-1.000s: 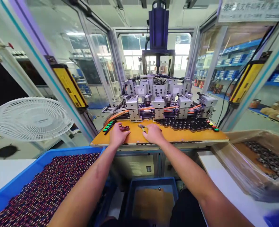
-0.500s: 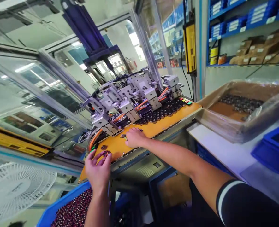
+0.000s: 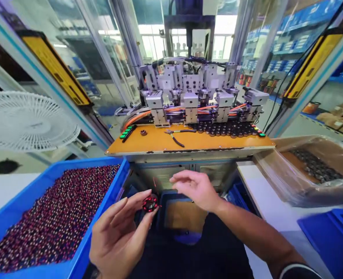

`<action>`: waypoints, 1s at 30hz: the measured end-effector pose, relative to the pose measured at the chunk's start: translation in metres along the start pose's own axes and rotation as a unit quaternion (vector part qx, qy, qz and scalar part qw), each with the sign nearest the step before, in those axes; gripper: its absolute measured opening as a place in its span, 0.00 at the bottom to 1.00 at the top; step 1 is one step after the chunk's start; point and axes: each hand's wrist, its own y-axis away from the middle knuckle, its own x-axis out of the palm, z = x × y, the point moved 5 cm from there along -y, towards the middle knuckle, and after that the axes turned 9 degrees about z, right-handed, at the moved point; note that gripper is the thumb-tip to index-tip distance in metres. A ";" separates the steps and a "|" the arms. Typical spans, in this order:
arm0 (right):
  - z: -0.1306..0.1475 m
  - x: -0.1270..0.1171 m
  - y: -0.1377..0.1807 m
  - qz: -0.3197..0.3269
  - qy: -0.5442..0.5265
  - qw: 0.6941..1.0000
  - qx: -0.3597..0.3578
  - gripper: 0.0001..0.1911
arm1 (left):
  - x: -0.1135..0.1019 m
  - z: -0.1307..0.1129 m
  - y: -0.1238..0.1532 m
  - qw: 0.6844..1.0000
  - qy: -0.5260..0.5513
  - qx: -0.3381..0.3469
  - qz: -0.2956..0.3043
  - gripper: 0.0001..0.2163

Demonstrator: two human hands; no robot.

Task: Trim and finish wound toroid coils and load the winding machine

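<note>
Between the thumb and fingers of my left hand (image 3: pixel 117 236) is a small round stator (image 3: pixel 150 204) with red wire windings, held upright in front of me. My right hand (image 3: pixel 196 188) hovers to the right of it, apart from the stator. Its fingers are stretched and slightly curved, and nothing shows in them. A pair of cutting pliers (image 3: pixel 175 140) with black and yellow-green handles lies spread on the orange worktop (image 3: pixel 218 145). Left of the pliers sits another small stator (image 3: pixel 143 132).
A metal machine (image 3: pixel 190 102) with clamp blocks and orange hoses stands behind rows of dark round parts (image 3: pixel 226 128). At left is a blue bin (image 3: pixel 85 236) full of red-wound parts, beside a white fan (image 3: pixel 28 120). A plastic-lined box (image 3: pixel 276 174) stands at right.
Both hands have drawn back from the worktop towards me, the left one with the stator. The right hand has left the pliers on the worktop. My view has levelled.
</note>
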 end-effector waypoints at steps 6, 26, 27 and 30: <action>0.077 -0.021 0.048 -0.003 0.184 0.951 -0.247 0.21 | 0.011 0.001 0.027 0.996 0.033 0.020 0.081 0.38; 0.033 -0.007 0.065 0.221 -0.205 0.943 0.143 0.14 | 0.016 0.011 0.041 0.981 0.106 -0.120 0.108 0.28; 0.029 -0.009 0.061 0.188 -0.225 0.941 0.170 0.17 | 0.016 0.011 0.043 0.982 0.096 -0.112 0.115 0.28; 0.027 -0.004 0.051 0.134 -0.291 0.925 0.206 0.23 | 0.018 0.011 0.049 0.983 0.077 -0.088 0.141 0.30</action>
